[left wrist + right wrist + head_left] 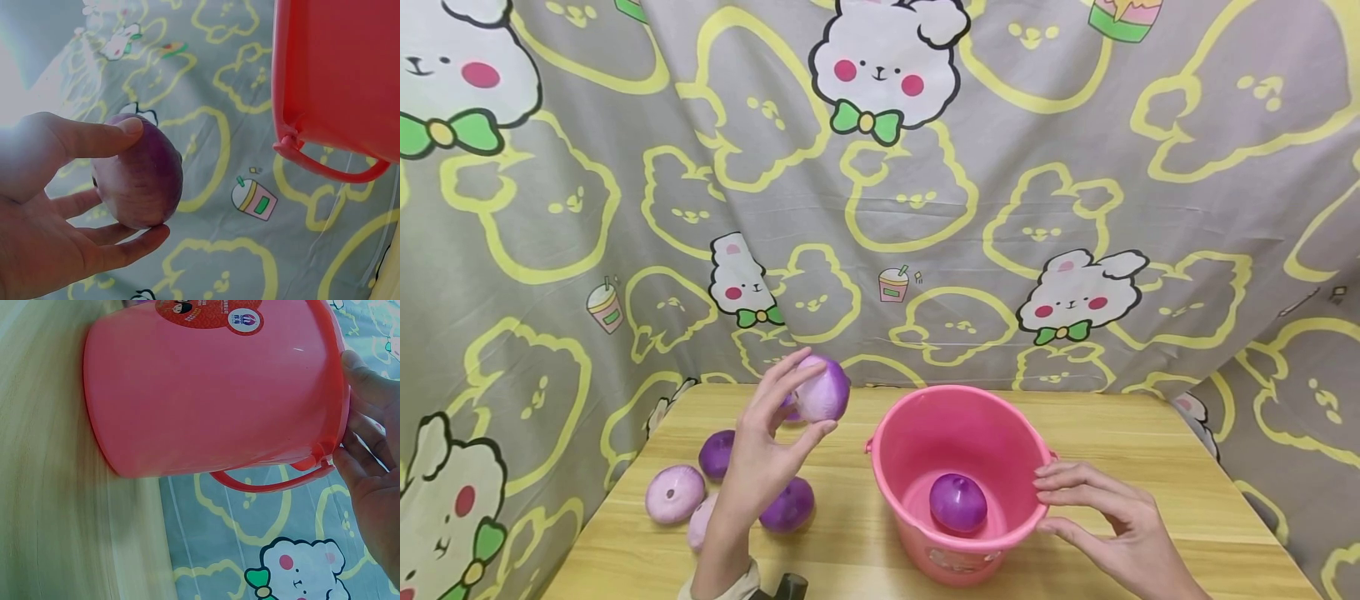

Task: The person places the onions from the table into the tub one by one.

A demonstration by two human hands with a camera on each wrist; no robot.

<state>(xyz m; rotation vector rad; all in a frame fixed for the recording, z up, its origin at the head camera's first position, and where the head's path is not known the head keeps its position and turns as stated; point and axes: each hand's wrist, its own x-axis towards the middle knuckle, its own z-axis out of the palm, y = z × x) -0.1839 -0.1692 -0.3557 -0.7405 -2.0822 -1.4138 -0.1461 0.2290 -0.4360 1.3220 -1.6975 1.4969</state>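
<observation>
In the head view my left hand (pixel 767 442) holds a purple onion (pixel 826 390) raised left of the pink bucket (pixel 917 542). Thumb and fingers pinch that onion from opposite sides in the left wrist view, where the bucket's rim and handle show at right. My right hand (pixel 1112 521) grips the bucket's right rim between fingers and thumb; the right wrist view shows the fingertips right at the rim. One purple onion (pixel 958 503) lies inside at the bottom of the bucket, which stands upright on the wooden table (pixel 842 558).
Several more onions lie at the left of the table, among them a dark one (pixel 717 454), a pale one (pixel 675 494) and another dark one (pixel 787 504), partly behind my left arm. A patterned grey curtain (pixel 925 325) hangs behind the table and along both sides.
</observation>
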